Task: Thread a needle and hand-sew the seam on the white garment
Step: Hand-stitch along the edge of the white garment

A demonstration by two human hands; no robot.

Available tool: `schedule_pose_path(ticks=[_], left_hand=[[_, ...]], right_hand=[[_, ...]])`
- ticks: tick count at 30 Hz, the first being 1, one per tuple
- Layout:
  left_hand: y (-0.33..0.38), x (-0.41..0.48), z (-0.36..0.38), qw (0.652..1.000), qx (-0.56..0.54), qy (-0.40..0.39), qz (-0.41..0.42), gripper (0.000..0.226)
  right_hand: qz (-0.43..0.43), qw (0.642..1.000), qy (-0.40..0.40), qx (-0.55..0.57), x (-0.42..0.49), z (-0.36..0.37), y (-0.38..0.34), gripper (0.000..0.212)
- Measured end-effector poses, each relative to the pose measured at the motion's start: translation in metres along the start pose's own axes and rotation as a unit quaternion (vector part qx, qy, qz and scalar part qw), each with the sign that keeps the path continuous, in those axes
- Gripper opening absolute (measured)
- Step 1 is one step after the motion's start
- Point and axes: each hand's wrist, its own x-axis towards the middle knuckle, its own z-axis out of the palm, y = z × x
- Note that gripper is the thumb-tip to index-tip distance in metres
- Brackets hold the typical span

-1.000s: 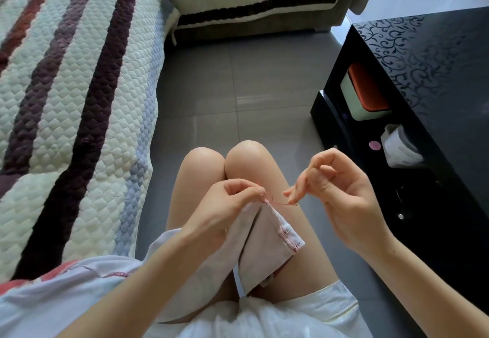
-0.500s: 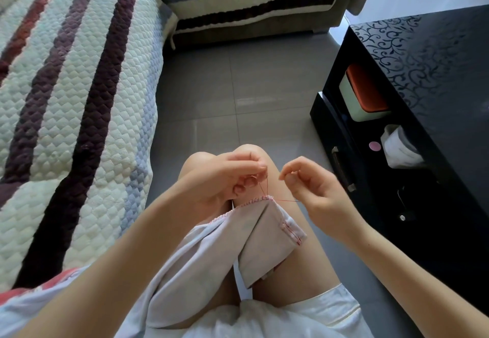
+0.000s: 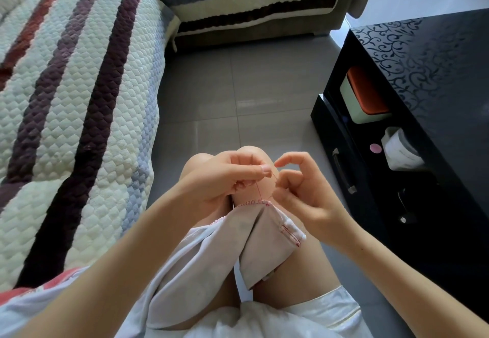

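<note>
The white garment (image 3: 201,266) lies over the person's lap, and its folded edge is held up by the knees. A row of small red stitches (image 3: 251,202) already runs along that top edge. So the threading looks done and the sewing is well on its way. How much seam is left cannot be told, because part of the edge is hidden under the left hand (image 3: 225,181).

The left hand's grip is closed: thumb and first finger pinch the red thread (image 3: 258,188), which goes up from the stitches in a tight line. The right hand (image 3: 304,197) sits just beside it with its fingers curled. A second bit of thread runs toward it, but it is not clear if its grip holds anything. The needle is too small to pick out.

The cloth is thin, soft and floppy, and it folds into flat flaps. The thread is as fine as a hair. To the left is a puffy sofa cover (image 3: 79,99) with little bumpy diamonds and dark, red and blue stripes. The floor (image 3: 238,86) is smooth grey tile. To the right is a shiny black counter (image 3: 436,73) with curly swirls on top.
</note>
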Motion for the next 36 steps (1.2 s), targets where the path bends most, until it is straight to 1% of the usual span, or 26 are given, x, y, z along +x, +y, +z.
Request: schedule_pose_path(ticks=[2, 3, 4, 6, 7, 8, 9, 11, 13, 14, 17, 20, 23, 28, 32, 36], left_hand=[[-0.004, -0.001, 0.003, 1.000, 0.005, 0.018, -0.004, 0.009], [-0.006, -0.001, 0.003, 1.000, 0.025, 0.018, -0.005, 0.008], [-0.009, -0.001, 0.003, 0.999, 0.045, 0.001, -0.009, 0.007], [-0.014, -0.002, 0.002, 0.995, 0.089, -0.046, -0.026, 0.017], [-0.017, -0.002, 0.002, 0.991, 0.119, -0.055, -0.030, 0.020], [-0.019, -0.002, 0.002, 0.988, 0.144, -0.050, -0.028, 0.018], [-0.022, -0.002, 0.003, 0.986, 0.158, -0.039, -0.021, 0.015], [-0.028, -0.003, 0.003, 0.987, 0.159, -0.016, -0.012, 0.016], [-0.031, -0.005, 0.004, 0.986, 0.166, -0.020, -0.011, 0.018], [-0.032, -0.006, 0.005, 0.985, 0.173, -0.022, -0.012, 0.019], [-0.033, -0.008, 0.005, 0.983, 0.182, -0.014, -0.017, 0.024], [-0.032, -0.009, 0.002, 0.986, 0.168, 0.001, -0.017, 0.020], [-0.031, -0.011, 0.000, 0.986, 0.167, 0.014, -0.017, 0.009], [-0.032, -0.017, 0.000, 0.985, 0.166, 0.036, -0.022, 0.017], [-0.032, -0.019, -0.001, 0.987, 0.157, 0.037, -0.024, 0.022], [-0.031, -0.019, -0.003, 0.991, 0.130, 0.039, -0.021, 0.018]], right_hand=[[-0.032, 0.999, 0.016, 0.000, 0.003, -0.002, -0.004, 0.007], [-0.038, 0.999, 0.027, 0.006, 0.005, -0.004, -0.006, 0.005], [-0.041, 0.999, 0.032, 0.013, 0.006, -0.006, -0.009, 0.008], [-0.043, 0.998, 0.038, 0.018, 0.008, -0.010, -0.015, 0.007], [-0.042, 0.998, 0.042, 0.017, 0.009, -0.012, -0.018, 0.005], [-0.039, 0.998, 0.047, 0.013, 0.010, -0.014, -0.021, 0.006], [-0.035, 0.998, 0.052, -0.001, 0.011, -0.015, -0.024, 0.010], [-0.045, 0.993, 0.067, -0.080, 0.015, -0.019, -0.028, 0.014], [-0.062, 0.982, 0.096, -0.150, 0.021, -0.025, -0.033, 0.009], [-0.064, 0.981, 0.110, -0.147, 0.025, -0.029, -0.035, 0.008], [-0.053, 0.987, 0.134, -0.073, 0.041, -0.042, -0.040, 0.008], [-0.045, 0.985, 0.165, -0.035, 0.058, -0.053, -0.043, 0.010], [-0.061, 0.980, 0.186, -0.025, 0.073, -0.060, -0.047, 0.009], [-0.109, 0.970, 0.214, -0.030, 0.090, -0.071, -0.054, 0.011], [-0.127, 0.968, 0.217, -0.026, 0.095, -0.078, -0.051, 0.012], [-0.126, 0.962, 0.242, -0.012, 0.096, -0.082, -0.046, 0.013]])
